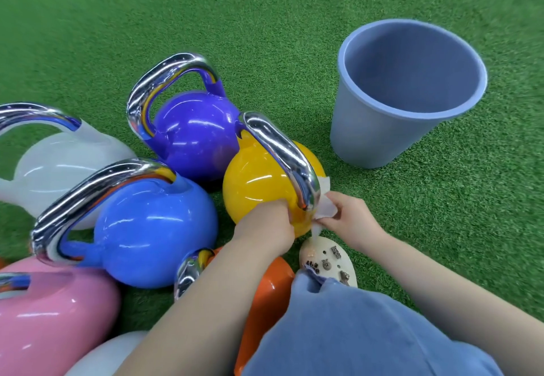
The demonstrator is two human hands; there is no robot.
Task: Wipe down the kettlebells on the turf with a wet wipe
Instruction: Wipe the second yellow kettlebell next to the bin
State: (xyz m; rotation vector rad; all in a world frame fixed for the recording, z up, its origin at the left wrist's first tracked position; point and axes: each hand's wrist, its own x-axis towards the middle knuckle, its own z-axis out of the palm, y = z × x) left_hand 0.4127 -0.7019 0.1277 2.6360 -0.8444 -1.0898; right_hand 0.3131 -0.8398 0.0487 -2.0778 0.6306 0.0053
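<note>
A yellow kettlebell (pixel 259 181) with a chrome handle (pixel 282 152) stands on the green turf. A white wet wipe (pixel 325 206) is wrapped around the near end of that handle. My right hand (pixel 350 216) pinches the wipe on the handle's right side. My left hand (pixel 270 224) is curled against the yellow ball at the base of the handle, and its fingertips are hidden. Around it lie a purple kettlebell (pixel 191 134), a blue one (pixel 153 228), a white one (pixel 61 166), a pink one (pixel 50 314) and an orange one (pixel 265 296).
An empty blue-grey bucket (pixel 368 128) stands upright on the turf to the right of the kettlebells. A beige clog with charms (pixel 329 261) and my blue trouser knee (pixel 353 331) fill the near foreground. Open turf (pixel 265 8) stretches beyond.
</note>
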